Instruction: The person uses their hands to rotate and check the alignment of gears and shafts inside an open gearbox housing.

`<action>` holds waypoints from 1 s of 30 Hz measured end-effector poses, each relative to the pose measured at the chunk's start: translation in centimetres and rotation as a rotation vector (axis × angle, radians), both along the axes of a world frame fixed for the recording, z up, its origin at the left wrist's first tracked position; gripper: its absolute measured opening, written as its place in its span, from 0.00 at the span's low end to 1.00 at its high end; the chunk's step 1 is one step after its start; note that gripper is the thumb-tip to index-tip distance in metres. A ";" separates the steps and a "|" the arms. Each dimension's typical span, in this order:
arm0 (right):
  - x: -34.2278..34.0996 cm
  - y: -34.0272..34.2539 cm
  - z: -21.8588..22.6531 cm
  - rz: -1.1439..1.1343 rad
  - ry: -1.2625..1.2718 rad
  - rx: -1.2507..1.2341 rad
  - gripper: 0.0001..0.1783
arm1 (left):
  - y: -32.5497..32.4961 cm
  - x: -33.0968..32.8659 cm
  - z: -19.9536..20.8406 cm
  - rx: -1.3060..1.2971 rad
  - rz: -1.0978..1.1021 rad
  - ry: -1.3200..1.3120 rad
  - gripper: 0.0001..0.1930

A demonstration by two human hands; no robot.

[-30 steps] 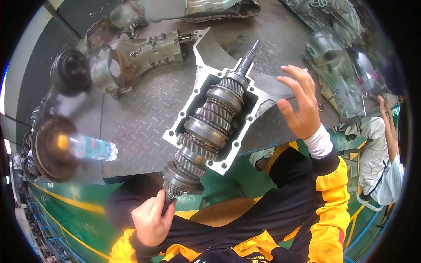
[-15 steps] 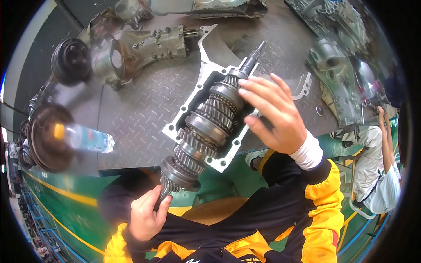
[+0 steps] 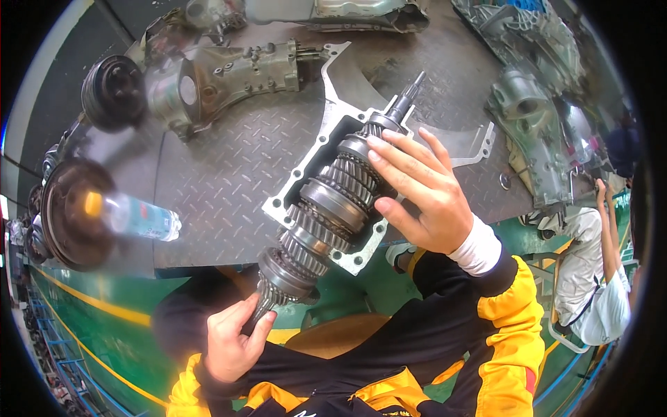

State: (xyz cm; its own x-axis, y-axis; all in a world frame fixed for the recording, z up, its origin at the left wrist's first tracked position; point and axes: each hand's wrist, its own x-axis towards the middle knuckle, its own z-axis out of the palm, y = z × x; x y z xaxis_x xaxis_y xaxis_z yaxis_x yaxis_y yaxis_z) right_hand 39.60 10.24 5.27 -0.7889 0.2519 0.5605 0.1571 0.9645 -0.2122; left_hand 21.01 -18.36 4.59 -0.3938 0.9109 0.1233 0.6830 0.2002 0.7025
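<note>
While the left hand (image 3: 233, 340) held the lower end of the long, dark steel shaft stacked with toothed gears and smooth rings (image 3: 332, 201), its fingers were closed around the splined tip, thumb against the near side. The shaft slanted over the rectangular, pale silver metal housing with a bolt-holed rim (image 3: 309, 156), its thin far end projecting past the far wall and its gripped end past the near wall and the edge of the worktop. How deep it sat inside could not be told.

The right hand (image 3: 420, 198), a white band (image 3: 479, 250) at its wrist, was flat above the upper gears with fingers extended and parted, grasping nothing; whether the fingertips touched the metal was unclear.

The grey diamond-plate steel worktop (image 3: 222, 160) bore the housing. On its left lay a clear plastic bottle with a yellow cap and blue label (image 3: 142, 219), beside a round, dark brown metal disc (image 3: 59, 222). Behind was a grey, tapered metal casing (image 3: 243, 69); another dull grey metal casing (image 3: 524, 111) stood right. At the far right sat a person in pale trousers (image 3: 578, 250).
</note>
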 end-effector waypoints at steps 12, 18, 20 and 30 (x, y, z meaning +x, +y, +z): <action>-1.2 0.2 0.6 -0.002 -0.072 -0.049 0.27 | 0.0 0.8 -0.3 -0.017 0.069 0.157 0.15; -1.0 1.1 0.8 0.112 -0.051 -0.091 0.29 | 0.2 1.0 -0.2 0.017 0.083 0.140 0.14; -0.7 2.5 1.7 0.180 -0.118 -0.091 0.35 | 0.3 0.7 -0.1 0.047 0.084 0.115 0.15; -6.4 7.8 7.6 0.379 -0.659 -0.276 0.43 | 0.5 -1.2 1.4 -0.143 -0.122 0.191 0.14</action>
